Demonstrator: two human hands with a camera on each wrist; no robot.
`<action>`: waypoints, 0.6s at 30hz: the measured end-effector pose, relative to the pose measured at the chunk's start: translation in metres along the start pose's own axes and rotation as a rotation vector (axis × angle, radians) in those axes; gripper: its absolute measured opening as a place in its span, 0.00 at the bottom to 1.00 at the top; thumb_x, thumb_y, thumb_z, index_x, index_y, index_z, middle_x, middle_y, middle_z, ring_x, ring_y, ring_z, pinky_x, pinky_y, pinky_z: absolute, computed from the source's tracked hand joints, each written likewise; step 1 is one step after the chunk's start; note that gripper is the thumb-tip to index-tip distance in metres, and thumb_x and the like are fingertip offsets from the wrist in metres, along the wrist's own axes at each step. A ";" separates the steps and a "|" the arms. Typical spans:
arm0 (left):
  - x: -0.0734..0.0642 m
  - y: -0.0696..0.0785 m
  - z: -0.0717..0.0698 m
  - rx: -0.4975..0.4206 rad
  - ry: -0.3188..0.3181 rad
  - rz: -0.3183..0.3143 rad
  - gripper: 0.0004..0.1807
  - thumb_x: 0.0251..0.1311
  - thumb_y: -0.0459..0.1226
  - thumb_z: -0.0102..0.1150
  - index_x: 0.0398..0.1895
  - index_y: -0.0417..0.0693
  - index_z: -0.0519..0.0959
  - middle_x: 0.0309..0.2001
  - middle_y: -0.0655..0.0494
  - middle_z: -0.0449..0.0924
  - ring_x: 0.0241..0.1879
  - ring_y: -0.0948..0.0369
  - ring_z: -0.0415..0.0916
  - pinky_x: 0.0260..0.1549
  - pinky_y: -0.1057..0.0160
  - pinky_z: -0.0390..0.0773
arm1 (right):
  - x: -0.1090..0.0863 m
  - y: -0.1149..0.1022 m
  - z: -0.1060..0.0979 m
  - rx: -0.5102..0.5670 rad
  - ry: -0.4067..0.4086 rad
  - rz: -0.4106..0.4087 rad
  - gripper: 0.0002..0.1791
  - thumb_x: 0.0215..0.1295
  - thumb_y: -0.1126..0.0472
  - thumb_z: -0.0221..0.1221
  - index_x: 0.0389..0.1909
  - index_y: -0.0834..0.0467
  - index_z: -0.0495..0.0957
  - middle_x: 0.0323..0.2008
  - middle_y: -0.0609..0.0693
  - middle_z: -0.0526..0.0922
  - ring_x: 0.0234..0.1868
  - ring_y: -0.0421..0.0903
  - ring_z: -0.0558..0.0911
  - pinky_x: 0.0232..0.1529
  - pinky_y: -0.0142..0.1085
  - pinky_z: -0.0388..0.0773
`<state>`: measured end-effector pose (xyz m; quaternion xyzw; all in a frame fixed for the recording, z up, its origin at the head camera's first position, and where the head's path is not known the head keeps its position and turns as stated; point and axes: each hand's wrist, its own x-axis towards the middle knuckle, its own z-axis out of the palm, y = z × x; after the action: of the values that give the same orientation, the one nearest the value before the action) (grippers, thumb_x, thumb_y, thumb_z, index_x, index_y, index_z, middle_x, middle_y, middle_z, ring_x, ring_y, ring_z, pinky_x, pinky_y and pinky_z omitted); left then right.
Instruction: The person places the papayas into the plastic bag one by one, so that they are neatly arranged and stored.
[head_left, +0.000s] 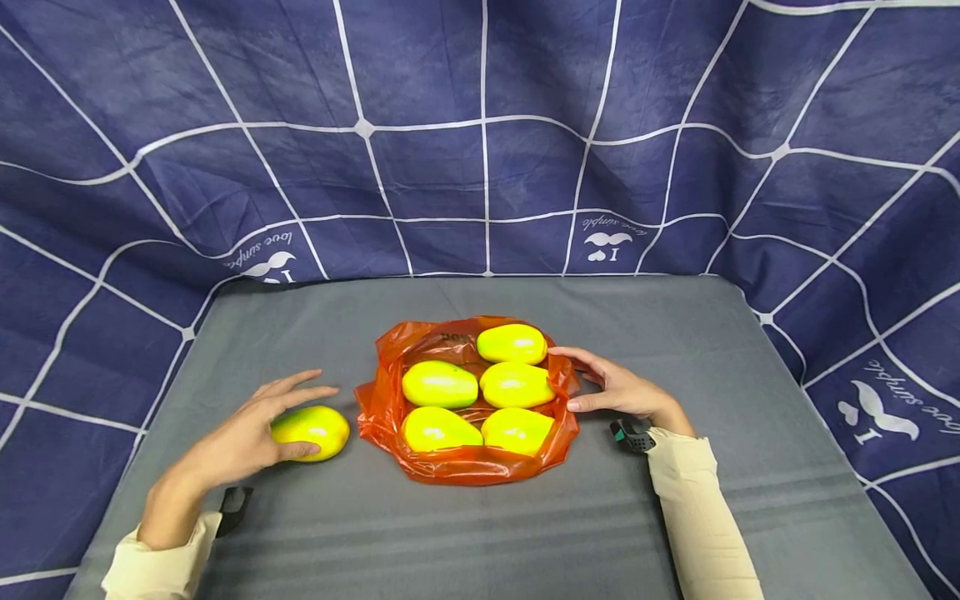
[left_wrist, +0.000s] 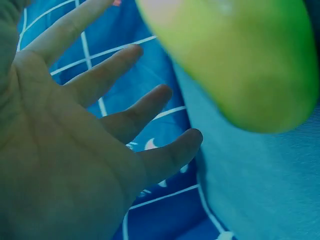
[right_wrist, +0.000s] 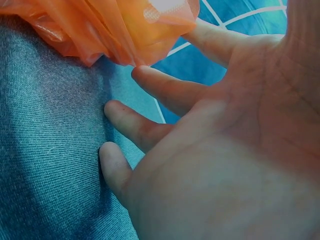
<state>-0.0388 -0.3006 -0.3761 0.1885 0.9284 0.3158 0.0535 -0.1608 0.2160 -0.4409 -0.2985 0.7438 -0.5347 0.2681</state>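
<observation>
A yellow-green mango (head_left: 311, 433) lies on the grey table, left of an open red plastic bag (head_left: 480, 468). My left hand (head_left: 243, 429) is around its left side, thumb in front of it and fingers stretched out behind. In the left wrist view, the spread fingers (left_wrist: 155, 107) stand apart from the mango (left_wrist: 250, 65). Several mangoes (head_left: 438, 385) sit inside the bag in two columns. At the bag's right edge is my right hand (head_left: 626, 392), its index finger and thumb reaching to the plastic. The right wrist view shows its other fingers (right_wrist: 145, 130) loosely extended beside the bag (right_wrist: 85, 30).
The grey cloth-covered table (head_left: 480, 542) runs back to a dark blue curtain (head_left: 427, 175) with white grid lines. That curtain also rises along the left and right sides. A black band (head_left: 633, 435) is on the right wrist, by a cream sleeve.
</observation>
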 end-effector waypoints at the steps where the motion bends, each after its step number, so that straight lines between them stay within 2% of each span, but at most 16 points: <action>1: 0.000 -0.002 0.001 -0.006 -0.014 -0.012 0.38 0.46 0.42 0.79 0.65 0.58 0.77 0.71 0.39 0.64 0.65 0.34 0.60 0.54 0.33 0.62 | 0.000 0.000 0.000 -0.003 0.002 0.001 0.44 0.62 0.62 0.67 0.77 0.54 0.57 0.73 0.55 0.64 0.71 0.49 0.65 0.71 0.40 0.63; 5: 0.000 -0.009 0.005 -0.024 -0.043 -0.023 0.38 0.46 0.42 0.79 0.65 0.57 0.77 0.71 0.37 0.64 0.65 0.33 0.61 0.55 0.33 0.63 | 0.000 -0.001 0.001 -0.009 0.003 0.012 0.44 0.62 0.61 0.68 0.77 0.53 0.57 0.73 0.54 0.64 0.71 0.52 0.65 0.72 0.47 0.62; 10: 0.001 -0.015 0.012 -0.044 -0.061 0.010 0.36 0.48 0.42 0.77 0.64 0.54 0.77 0.69 0.37 0.67 0.64 0.34 0.65 0.54 0.36 0.64 | 0.000 -0.003 0.001 0.001 0.004 0.021 0.45 0.61 0.60 0.68 0.77 0.53 0.58 0.73 0.54 0.64 0.72 0.55 0.64 0.72 0.53 0.60; 15: 0.000 -0.019 0.019 -0.052 -0.065 0.020 0.35 0.49 0.44 0.77 0.63 0.55 0.78 0.64 0.46 0.74 0.60 0.47 0.72 0.56 0.52 0.71 | 0.000 -0.003 0.001 0.004 0.004 0.028 0.45 0.61 0.60 0.68 0.77 0.51 0.58 0.73 0.53 0.64 0.71 0.53 0.65 0.72 0.54 0.60; 18: 0.000 -0.021 0.022 -0.074 -0.079 -0.001 0.34 0.50 0.45 0.77 0.63 0.54 0.78 0.59 0.51 0.78 0.55 0.60 0.74 0.51 0.63 0.73 | 0.000 -0.002 0.000 0.002 0.003 0.022 0.44 0.61 0.60 0.68 0.77 0.51 0.58 0.73 0.54 0.65 0.71 0.52 0.65 0.72 0.55 0.60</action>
<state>-0.0404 -0.3038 -0.4068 0.1984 0.9133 0.3422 0.0971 -0.1606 0.2154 -0.4392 -0.2890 0.7469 -0.5329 0.2731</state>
